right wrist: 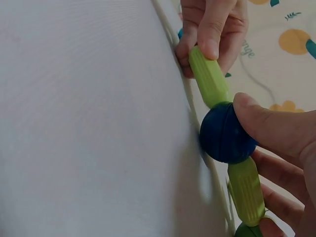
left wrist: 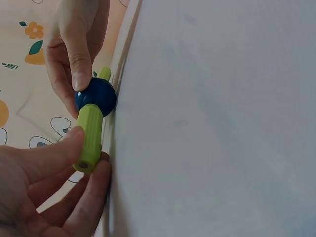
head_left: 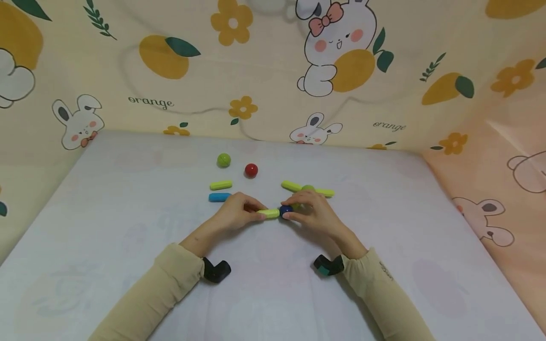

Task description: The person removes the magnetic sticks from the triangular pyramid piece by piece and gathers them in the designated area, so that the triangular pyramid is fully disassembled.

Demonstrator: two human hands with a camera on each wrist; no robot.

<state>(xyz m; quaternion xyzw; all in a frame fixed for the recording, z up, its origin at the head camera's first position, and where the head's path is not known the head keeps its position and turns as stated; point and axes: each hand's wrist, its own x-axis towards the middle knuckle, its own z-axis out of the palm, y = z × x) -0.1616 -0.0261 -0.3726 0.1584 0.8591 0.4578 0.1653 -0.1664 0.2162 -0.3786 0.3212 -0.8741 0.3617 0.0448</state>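
Note:
My left hand (head_left: 235, 212) pinches a short yellow-green ridged rod (left wrist: 91, 132) between thumb and fingers. The rod's other end meets a dark blue ball (right wrist: 223, 133). My right hand (head_left: 314, 213) holds that ball, thumb on one side and fingers on the other. From the ball's opposite side a second yellow-green rod (right wrist: 246, 190) runs along the right fingers, with a green ball (right wrist: 248, 230) at its far end, partly cut off in the right wrist view. Behind the right hand in the head view, yellow-green rods (head_left: 292, 186) extend left and right from a green ball (head_left: 308, 188).
On the white-covered table (head_left: 264, 293), a loose green ball (head_left: 223, 160) and a red ball (head_left: 251, 170) lie toward the back. Left of centre are a yellow-green rod (head_left: 221, 184) and a blue rod (head_left: 219, 197), beside the left hand. A printed cloth backdrop (head_left: 264, 71) rises behind.

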